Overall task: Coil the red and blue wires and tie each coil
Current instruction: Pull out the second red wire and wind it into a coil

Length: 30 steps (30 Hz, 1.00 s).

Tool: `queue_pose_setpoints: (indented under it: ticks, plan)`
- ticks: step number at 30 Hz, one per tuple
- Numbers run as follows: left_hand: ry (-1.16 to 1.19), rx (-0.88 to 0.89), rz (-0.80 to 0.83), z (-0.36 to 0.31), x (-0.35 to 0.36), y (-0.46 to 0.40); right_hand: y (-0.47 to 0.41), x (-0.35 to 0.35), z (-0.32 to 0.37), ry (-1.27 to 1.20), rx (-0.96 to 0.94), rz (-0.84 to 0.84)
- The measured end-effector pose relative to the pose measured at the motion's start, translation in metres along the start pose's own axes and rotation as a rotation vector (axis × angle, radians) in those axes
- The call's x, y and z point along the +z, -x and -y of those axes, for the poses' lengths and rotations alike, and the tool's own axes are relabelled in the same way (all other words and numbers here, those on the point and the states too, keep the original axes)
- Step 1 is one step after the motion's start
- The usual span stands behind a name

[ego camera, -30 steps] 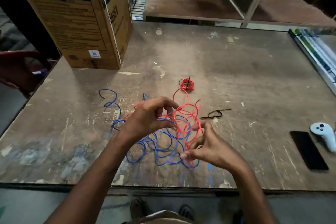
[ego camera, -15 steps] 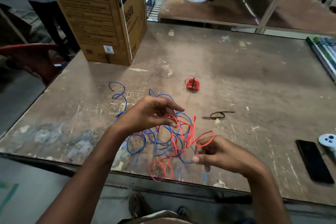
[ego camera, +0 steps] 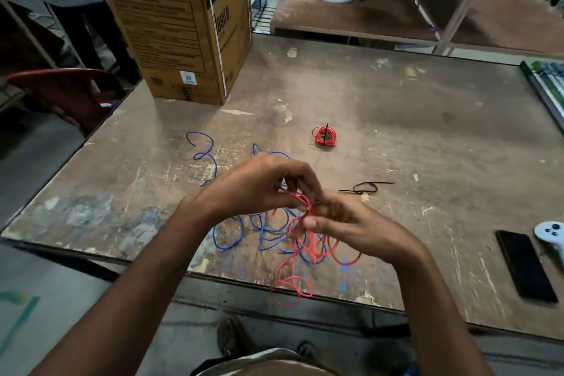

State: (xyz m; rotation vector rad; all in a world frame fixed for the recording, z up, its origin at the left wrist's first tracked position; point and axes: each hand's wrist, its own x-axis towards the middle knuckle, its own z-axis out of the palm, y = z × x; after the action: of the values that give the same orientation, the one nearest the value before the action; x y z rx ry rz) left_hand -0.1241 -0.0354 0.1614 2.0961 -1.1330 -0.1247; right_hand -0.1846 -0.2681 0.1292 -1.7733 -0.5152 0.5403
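Observation:
A loose red wire (ego camera: 300, 256) hangs in tangled loops from between my two hands down past the table's front edge. My left hand (ego camera: 259, 185) pinches it from above, and my right hand (ego camera: 341, 217) grips it just to the right, fingers touching the left hand's. Under them a loose blue wire (ego camera: 232, 229) sprawls on the table, its far end (ego camera: 203, 146) curling off to the left. A small red coil (ego camera: 325, 135), tied with a black tie, lies farther back. A black tie (ego camera: 364, 188) lies to the right of my hands.
A large cardboard box (ego camera: 183, 24) stands at the table's back left. A black phone (ego camera: 525, 268) and a white controller (ego camera: 551, 235) lie at the right edge. A red chair (ego camera: 67, 91) is left of the worn wooden table (ego camera: 427, 131).
My hands have come together over the red wire. The wide red loops have collapsed into a narrower hanging tangle, with its lower loops dangling below the table edge.

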Motion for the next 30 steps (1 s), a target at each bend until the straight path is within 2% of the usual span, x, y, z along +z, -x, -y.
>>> queue_pose_setpoints:
  ticks: [2,4,7,9,10,13,15,16,20,22,24,27,30]
  plan:
    - [0.051,0.018,-0.127,-0.001,-0.003,-0.001,-0.003,0.009,0.0,-0.059,-0.04,-0.087]
    - [0.104,-0.045,-0.214,0.01,-0.006,0.003,-0.003,0.017,-0.002,-0.082,-0.099,-0.229]
    - [0.185,-0.179,-0.138,0.045,0.0,0.015,-0.004,0.024,-0.004,-0.227,-0.173,-0.413]
    - [0.15,-0.182,-0.106,0.066,0.013,0.022,-0.005,0.03,-0.006,-0.298,-0.191,-0.418]
    - [0.095,-0.169,-0.144,0.075,0.021,0.024,-0.006,0.035,-0.007,-0.323,-0.196,-0.399]
    - [-0.102,-0.172,-0.381,0.097,0.038,0.03,-0.006,0.05,-0.011,-0.468,-0.194,-0.33]
    - [-0.198,-0.282,-0.51,0.103,0.042,0.031,-0.004,0.06,-0.018,-0.575,-0.208,-0.272]
    - [-0.196,-0.343,-0.52,0.105,0.041,0.031,-0.003,0.064,-0.023,-0.604,-0.212,-0.234]
    - [-0.025,-0.435,-0.443,0.098,0.025,0.029,0.004,0.075,-0.046,-0.549,-0.105,-0.11]
    - [-0.022,-0.413,-0.396,0.089,0.019,0.026,0.004,0.074,-0.056,-0.327,-0.004,-0.06]
    - [-0.139,-0.35,-0.36,0.081,0.016,0.02,0.006,0.069,-0.062,-0.044,0.107,-0.025]
    - [-0.227,-0.219,-0.302,0.069,0.016,0.01,0.006,0.064,-0.057,0.182,0.173,-0.129]
    - [-0.236,-0.094,-0.197,0.057,0.021,0.002,-0.006,0.064,-0.043,0.012,0.066,-0.334]
